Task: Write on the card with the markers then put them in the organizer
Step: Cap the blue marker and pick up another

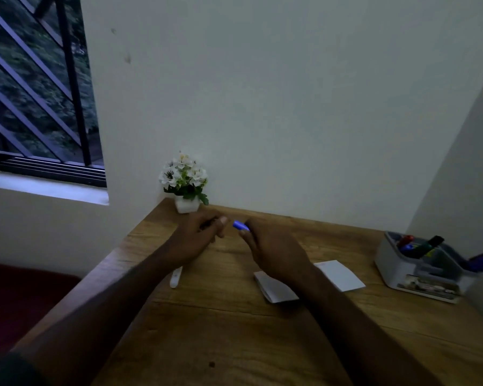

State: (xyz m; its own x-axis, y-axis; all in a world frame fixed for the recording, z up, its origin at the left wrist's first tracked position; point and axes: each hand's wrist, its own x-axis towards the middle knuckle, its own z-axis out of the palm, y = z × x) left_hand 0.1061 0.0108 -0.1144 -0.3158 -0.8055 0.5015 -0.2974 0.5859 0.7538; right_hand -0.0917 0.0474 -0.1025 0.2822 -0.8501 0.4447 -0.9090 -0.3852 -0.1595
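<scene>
Blue marker cap (240, 225) pinched by right hand (273, 250); left hand (200, 236) curls round a dark marker body (208, 224), above wooden table (223, 324); white card (340, 275) right.

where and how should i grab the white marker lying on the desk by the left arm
Take the white marker round the bare stretch of its barrel near the rounded end, coming from above with finger and thumb across its width. It lies flat on the wooden desk, and its far part is hidden under the left hand, so only the near stretch is free.
</scene>
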